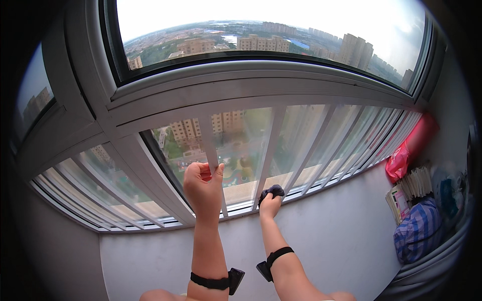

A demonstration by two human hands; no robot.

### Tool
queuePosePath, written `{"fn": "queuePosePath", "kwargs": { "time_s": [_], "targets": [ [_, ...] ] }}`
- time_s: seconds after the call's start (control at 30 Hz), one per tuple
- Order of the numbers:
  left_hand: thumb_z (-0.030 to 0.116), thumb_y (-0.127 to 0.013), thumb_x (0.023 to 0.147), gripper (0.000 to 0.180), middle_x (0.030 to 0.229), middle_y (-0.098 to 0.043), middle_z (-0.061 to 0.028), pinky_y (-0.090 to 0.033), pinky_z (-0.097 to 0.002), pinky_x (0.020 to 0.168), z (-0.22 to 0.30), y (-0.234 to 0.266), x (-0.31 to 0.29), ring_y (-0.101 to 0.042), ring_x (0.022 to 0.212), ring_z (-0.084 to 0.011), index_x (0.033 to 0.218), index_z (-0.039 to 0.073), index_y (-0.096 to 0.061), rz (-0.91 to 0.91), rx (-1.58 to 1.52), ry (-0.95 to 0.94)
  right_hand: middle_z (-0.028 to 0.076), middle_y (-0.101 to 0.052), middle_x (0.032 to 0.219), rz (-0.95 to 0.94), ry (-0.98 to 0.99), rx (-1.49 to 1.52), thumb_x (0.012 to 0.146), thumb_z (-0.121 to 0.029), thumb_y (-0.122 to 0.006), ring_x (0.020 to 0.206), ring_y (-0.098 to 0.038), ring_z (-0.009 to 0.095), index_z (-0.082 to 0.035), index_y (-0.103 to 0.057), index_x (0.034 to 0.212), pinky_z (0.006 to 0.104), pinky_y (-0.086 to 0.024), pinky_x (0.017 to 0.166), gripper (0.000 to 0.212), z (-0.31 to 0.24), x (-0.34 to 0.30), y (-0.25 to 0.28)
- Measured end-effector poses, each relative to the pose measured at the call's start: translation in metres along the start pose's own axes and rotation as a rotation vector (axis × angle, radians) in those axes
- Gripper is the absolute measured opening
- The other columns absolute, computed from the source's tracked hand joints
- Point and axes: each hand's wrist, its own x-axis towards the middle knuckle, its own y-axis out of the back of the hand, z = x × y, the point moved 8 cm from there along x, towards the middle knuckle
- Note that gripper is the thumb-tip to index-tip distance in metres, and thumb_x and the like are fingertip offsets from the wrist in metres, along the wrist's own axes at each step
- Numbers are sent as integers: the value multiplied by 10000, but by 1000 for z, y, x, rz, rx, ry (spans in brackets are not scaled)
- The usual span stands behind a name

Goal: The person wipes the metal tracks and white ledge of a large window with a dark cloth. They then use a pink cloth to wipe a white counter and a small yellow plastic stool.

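My left hand [205, 184] is closed around a white upright window bar [211, 143], thumb on its right side and fingers curled behind on the left. Lower and to the right, my right hand [271, 204] pinches a bunched dark cloth [274, 190]. That cloth presses against the foot of another white bar [271, 155], close to the lower window frame. Behind the bars is a glass pane [243, 145], through which buildings and greenery show far below. Part of the cloth is hidden under my fingers.
A broad frame rail [261, 83] runs above the barred pane, and a pale wall [321, 231] lies below it. At the right are a pink plastic bag [397, 161], a stack of papers [416, 184] and a blue striped bag [419, 231]. More bars [115, 183] continue at the left.
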Motion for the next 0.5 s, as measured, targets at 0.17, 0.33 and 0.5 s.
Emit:
{"fn": "queuePosePath", "kwargs": {
  "time_s": [0.17, 0.33, 0.5],
  "targets": [
    [97, -737, 797, 189, 740, -628, -43, -494, -227, 635, -3, -7, -4, -617, 670, -103, 784, 17, -567, -32, -14, 56, 135, -593, 906, 93, 580, 514, 824, -87, -548, 786, -579, 290, -11, -572, 981, 381, -471, 760, 176, -157, -7, 52],
    [129, -747, 774, 217, 766, -584, -68, -493, -273, 600, -2, -6, -3, -582, 650, -150, 781, 15, -563, -21, -49, 50, 132, -591, 909, 163, 994, 44, 761, -79, -630, 839, -574, 325, -50, -563, 974, 402, -454, 790, 225, -116, -3, 48],
    [141, -749, 778, 224, 773, -583, -66, -493, -269, 603, -7, -8, -4, -583, 653, -149, 782, 19, -562, -43, -72, 55, 103, -624, 988, -125, 692, -450, 773, -53, -569, 951, -573, 337, -57, -593, 990, 419, -462, 850, 219, 21, 19, 25]
  ]
}}
